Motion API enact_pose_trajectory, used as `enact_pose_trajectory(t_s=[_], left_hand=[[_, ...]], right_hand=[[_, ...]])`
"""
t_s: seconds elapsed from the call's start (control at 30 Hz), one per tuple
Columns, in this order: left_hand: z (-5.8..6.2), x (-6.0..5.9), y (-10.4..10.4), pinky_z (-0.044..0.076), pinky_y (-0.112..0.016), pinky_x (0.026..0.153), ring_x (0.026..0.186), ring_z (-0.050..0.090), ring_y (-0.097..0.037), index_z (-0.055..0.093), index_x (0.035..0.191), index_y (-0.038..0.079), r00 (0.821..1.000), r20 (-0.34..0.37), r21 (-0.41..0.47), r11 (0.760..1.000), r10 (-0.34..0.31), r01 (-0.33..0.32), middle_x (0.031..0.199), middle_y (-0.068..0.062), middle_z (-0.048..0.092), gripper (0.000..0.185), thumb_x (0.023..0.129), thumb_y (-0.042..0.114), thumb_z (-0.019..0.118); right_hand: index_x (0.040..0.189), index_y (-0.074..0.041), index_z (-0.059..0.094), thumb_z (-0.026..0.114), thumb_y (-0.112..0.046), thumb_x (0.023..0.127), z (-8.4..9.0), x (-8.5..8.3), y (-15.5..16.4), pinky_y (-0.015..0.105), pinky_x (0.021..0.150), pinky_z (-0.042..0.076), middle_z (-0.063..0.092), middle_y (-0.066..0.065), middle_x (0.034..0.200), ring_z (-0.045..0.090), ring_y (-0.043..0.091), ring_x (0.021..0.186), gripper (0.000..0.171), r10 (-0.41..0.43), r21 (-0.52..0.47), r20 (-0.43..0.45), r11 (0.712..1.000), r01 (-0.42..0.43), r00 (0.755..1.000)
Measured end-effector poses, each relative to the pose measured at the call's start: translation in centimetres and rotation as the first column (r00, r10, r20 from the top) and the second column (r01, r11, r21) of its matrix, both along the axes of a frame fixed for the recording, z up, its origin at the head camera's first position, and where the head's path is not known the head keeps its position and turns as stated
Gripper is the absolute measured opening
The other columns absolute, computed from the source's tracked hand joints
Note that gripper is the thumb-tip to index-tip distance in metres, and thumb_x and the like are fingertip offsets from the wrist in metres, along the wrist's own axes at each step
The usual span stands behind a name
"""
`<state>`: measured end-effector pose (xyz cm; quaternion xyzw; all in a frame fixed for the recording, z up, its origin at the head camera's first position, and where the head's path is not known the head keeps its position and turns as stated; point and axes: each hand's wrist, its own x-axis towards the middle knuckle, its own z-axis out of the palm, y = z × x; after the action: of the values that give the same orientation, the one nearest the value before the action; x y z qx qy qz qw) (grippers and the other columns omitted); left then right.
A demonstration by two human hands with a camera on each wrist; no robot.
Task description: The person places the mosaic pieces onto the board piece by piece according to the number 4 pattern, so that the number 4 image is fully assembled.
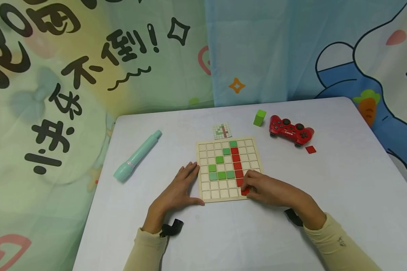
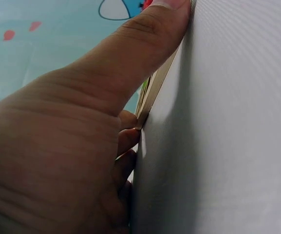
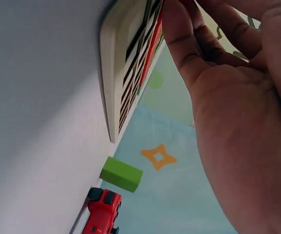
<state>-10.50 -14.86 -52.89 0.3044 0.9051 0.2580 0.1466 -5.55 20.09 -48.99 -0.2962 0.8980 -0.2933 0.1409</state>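
A square wooden grid board [image 1: 215, 200] lies on the table, bearing several green tiles [image 1: 219, 160] and a column of red tiles [image 1: 236, 165]. My left hand [image 1: 177, 192] steadies its left side, fingers spread along the edge and thumb at the near-left corner. At the near end of the red column, my right hand [image 1: 269, 190] pinches a red tile [image 1: 245, 192] over the bottom row. In the right wrist view the fingertips bend down to the board's surface, and the tile itself is hidden there.
Behind the board lies a small pattern card [image 1: 222, 131]. A green block [image 1: 259, 117], a red game controller [image 1: 291, 130] and a loose red tile [image 1: 310, 149] are at the back right. A teal flashlight-shaped object [image 1: 137, 156] lies on the left.
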Motion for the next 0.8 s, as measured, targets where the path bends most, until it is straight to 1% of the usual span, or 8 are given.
enact_pose_trajectory(t_s=[0.17,0.37,0.47,0.6,0.7,0.8], left_hand=[[-0.1,0.0,0.0,0.017,-0.053,0.14,0.169,0.015,-0.032,0.025,0.17,0.007,1.0,0.001,0.01,1.0,0.006,-0.006,0.18,-0.011,0.021,0.127,0.073,0.044,0.098],[-0.2,0.0,0.0,0.016,-0.052,0.14,0.169,0.014,-0.031,0.024,0.17,0.009,1.0,0.009,-0.009,1.0,0.009,-0.009,0.18,-0.01,0.02,0.127,0.074,0.046,0.097],[-0.2,0.0,0.0,0.016,-0.052,0.14,0.169,0.014,-0.031,0.024,0.17,0.009,1.0,0.011,-0.008,1.0,0.007,-0.006,0.18,-0.01,0.019,0.127,0.074,0.046,0.097],[-0.1,-0.1,0.0,0.016,-0.052,0.14,0.169,0.014,-0.032,0.024,0.17,0.008,1.0,0.003,0.001,1.0,-0.003,0.003,0.18,-0.011,0.02,0.127,0.074,0.045,0.097],[0.0,0.0,0.0,0.016,-0.052,0.14,0.169,0.014,-0.032,0.024,0.17,0.008,1.0,-0.002,0.002,1.0,-0.004,0.004,0.18,-0.011,0.02,0.126,0.074,0.045,0.097],[-0.1,0.0,0.0,0.017,-0.053,0.14,0.169,0.015,-0.033,0.025,0.17,0.007,1.0,-0.008,0.004,1.0,0.001,-0.001,0.18,-0.012,0.021,0.126,0.073,0.045,0.098]], right_hand=[[0.108,-0.018,0.072,0.079,-0.011,0.097,-0.3,0.1,-0.5,0.023,0.085,0.059,0.063,-0.006,0.114,0.057,0.008,0.103,0.015,0.019,-0.01,-0.014,1.0,-0.019,1.0],[0.105,-0.019,0.072,0.08,-0.012,0.096,-0.6,0.0,-0.7,0.023,0.085,0.059,0.064,-0.007,0.111,0.056,0.007,0.104,0.014,0.01,-0.02,-0.038,1.0,-0.011,0.999],[0.102,-0.019,0.072,0.081,-0.011,0.095,-0.7,0.0,-0.7,0.025,0.086,0.06,0.064,-0.007,0.111,0.056,0.007,0.104,0.014,0.004,-0.022,-0.049,1.0,-0.005,0.999],[0.097,-0.018,0.072,0.08,-0.011,0.095,-0.9,-0.1,-0.5,0.026,0.084,0.059,0.064,-0.006,0.108,0.057,0.008,0.101,0.012,0.006,-0.026,-0.076,1.0,-0.008,0.997],[0.097,-0.017,0.074,0.079,-0.011,0.096,-0.8,-0.1,-0.4,0.027,0.084,0.06,0.064,-0.006,0.108,0.059,0.008,0.1,0.009,0.011,-0.032,-0.083,0.999,-0.013,0.997],[0.102,-0.018,0.076,0.077,-0.011,0.098,-0.4,-0.3,0.3,0.027,0.088,0.061,0.065,-0.007,0.109,0.06,0.007,0.102,0.008,-0.035,-0.046,-0.079,0.998,0.031,0.996]])
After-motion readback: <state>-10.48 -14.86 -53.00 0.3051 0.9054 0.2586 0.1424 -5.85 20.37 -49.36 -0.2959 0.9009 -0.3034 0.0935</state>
